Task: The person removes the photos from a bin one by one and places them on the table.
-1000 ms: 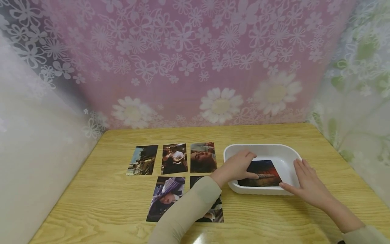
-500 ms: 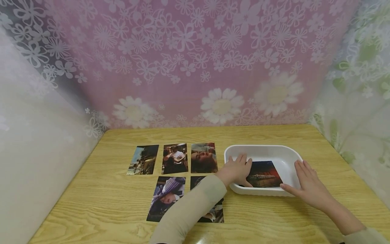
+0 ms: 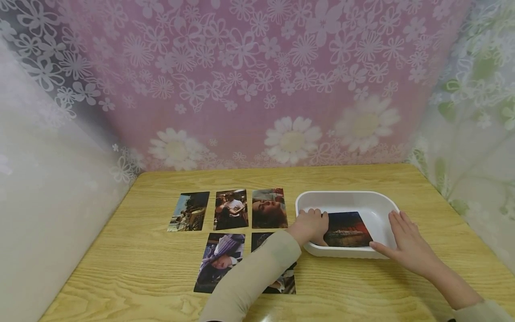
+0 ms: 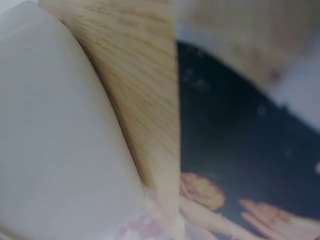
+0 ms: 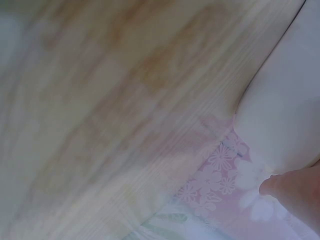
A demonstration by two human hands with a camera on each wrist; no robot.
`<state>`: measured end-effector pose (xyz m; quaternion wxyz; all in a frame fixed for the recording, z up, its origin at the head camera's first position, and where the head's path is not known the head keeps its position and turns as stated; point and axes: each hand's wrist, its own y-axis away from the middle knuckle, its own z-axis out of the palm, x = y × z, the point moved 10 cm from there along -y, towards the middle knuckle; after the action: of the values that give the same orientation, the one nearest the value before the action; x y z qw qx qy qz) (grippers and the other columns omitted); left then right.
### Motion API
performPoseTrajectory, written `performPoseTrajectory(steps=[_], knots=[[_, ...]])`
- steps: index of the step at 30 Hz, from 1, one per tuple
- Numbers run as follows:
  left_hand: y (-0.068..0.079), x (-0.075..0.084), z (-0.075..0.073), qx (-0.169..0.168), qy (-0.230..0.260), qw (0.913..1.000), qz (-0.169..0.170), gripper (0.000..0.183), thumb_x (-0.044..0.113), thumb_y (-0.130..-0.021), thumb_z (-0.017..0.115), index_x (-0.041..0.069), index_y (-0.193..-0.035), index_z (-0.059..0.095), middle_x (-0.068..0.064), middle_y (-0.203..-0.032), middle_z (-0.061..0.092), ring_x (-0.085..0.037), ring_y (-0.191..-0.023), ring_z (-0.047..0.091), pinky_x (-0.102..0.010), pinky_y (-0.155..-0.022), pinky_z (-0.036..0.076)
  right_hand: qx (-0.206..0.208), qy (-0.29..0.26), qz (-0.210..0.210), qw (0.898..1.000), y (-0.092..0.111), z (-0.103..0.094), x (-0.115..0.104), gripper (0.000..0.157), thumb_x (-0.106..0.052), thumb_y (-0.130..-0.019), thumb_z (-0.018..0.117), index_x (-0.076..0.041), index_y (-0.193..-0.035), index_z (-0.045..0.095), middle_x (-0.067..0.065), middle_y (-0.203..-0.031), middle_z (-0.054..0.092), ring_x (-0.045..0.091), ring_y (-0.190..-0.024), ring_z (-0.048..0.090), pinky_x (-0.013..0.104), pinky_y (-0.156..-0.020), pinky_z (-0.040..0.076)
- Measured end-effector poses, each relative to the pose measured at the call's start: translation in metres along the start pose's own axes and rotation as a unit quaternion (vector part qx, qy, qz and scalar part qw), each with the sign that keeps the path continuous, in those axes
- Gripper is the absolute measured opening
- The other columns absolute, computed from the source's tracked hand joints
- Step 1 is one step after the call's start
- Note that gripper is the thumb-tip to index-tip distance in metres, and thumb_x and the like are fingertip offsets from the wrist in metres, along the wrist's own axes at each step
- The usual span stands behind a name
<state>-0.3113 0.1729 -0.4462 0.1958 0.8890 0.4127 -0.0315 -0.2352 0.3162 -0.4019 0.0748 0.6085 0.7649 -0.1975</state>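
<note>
A white tray (image 3: 380, 217) stands on the right of the table. In it lies a dark photo (image 3: 348, 230) with a red and orange patch. My left hand (image 3: 311, 227) reaches in over the tray's left side and grips the photo's left end, fingers bent at the far edge and thumb at the near edge; it covers that end. My right hand (image 3: 410, 243) rests on the tray's right rim, fingers straight and thumb stretched along the near rim. In the right wrist view a fingertip (image 5: 272, 186) shows at the white tray wall (image 5: 285, 110).
Left of the tray, photos lie in two rows: a street scene (image 3: 188, 211), an embracing couple (image 3: 231, 209), a face close-up (image 3: 268, 208), and in front a purple-toned photo (image 3: 219, 259) and a dark one (image 3: 286, 281) partly under the left sleeve. A flowered cloth (image 3: 241, 89) hangs behind the table.
My left hand has moved left across the photo to its left end, and its spread fingers have bent in. The right hand and tray stay put.
</note>
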Motion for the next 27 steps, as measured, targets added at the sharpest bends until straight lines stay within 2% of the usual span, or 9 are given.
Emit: performPoseTrajectory(steps=[3, 7, 12, 19, 27], knots=[[0.002, -0.001, -0.005, 0.023, 0.006, 0.9997, -0.004, 0.088, 0.068, -0.066, 0.056, 0.02, -0.135, 0.032, 0.0, -0.12, 0.041, -0.015, -0.106, 0.041, -0.035, -0.083, 0.038, 0.0, 0.001, 0.001, 1.0, 0.0, 0.0, 0.0, 0.094, -0.041, -0.08, 0.061, 0.02, -0.131, 0.01, 0.04, -0.133, 0.011, 0.034, -0.129, -0.013, 0.057, -0.096, -0.005], [0.005, -0.002, -0.013, 0.069, 0.03, 0.9972, -0.004, 0.078, 0.067, -0.06, 0.062, 0.021, -0.12, 0.045, 0.002, -0.103, 0.043, -0.013, -0.09, 0.042, -0.03, -0.067, 0.04, 0.001, 0.002, 0.001, 1.0, 0.0, 0.0, 0.0, 0.094, -0.041, -0.08, 0.062, 0.02, -0.131, 0.011, 0.04, -0.133, 0.012, 0.035, -0.129, -0.013, 0.057, -0.096, -0.004], [0.007, -0.006, -0.024, 0.125, 0.102, 0.9869, 0.002, 0.056, 0.057, -0.064, 0.064, 0.021, -0.105, 0.053, 0.004, -0.092, 0.042, -0.009, -0.074, 0.041, -0.023, -0.056, 0.038, 0.0, 0.003, 0.002, 1.0, 0.0, -0.001, 0.001, 0.094, -0.041, -0.08, 0.062, 0.02, -0.131, 0.011, 0.04, -0.133, 0.011, 0.035, -0.129, -0.013, 0.058, -0.096, -0.003], [0.009, -0.018, -0.039, 0.197, 0.215, 0.9566, 0.004, 0.034, 0.038, -0.078, 0.064, 0.023, -0.108, 0.061, 0.009, -0.095, 0.054, -0.002, -0.079, 0.052, -0.015, -0.064, 0.041, -0.007, 0.0, 0.007, 1.0, 0.0, 0.0, 0.002, 0.095, -0.041, -0.08, 0.062, 0.02, -0.131, 0.009, 0.04, -0.133, 0.01, 0.035, -0.129, -0.014, 0.058, -0.096, -0.003], [0.015, -0.029, -0.045, 0.242, 0.315, 0.9176, 0.006, 0.022, 0.027, -0.083, 0.061, 0.023, -0.104, 0.065, 0.012, -0.098, 0.061, -0.002, -0.088, 0.055, -0.016, -0.073, 0.041, -0.004, -0.001, 0.007, 1.0, 0.0, 0.0, 0.001, 0.095, -0.041, -0.08, 0.061, 0.019, -0.131, 0.01, 0.04, -0.133, 0.011, 0.034, -0.129, -0.014, 0.056, -0.097, -0.005]])
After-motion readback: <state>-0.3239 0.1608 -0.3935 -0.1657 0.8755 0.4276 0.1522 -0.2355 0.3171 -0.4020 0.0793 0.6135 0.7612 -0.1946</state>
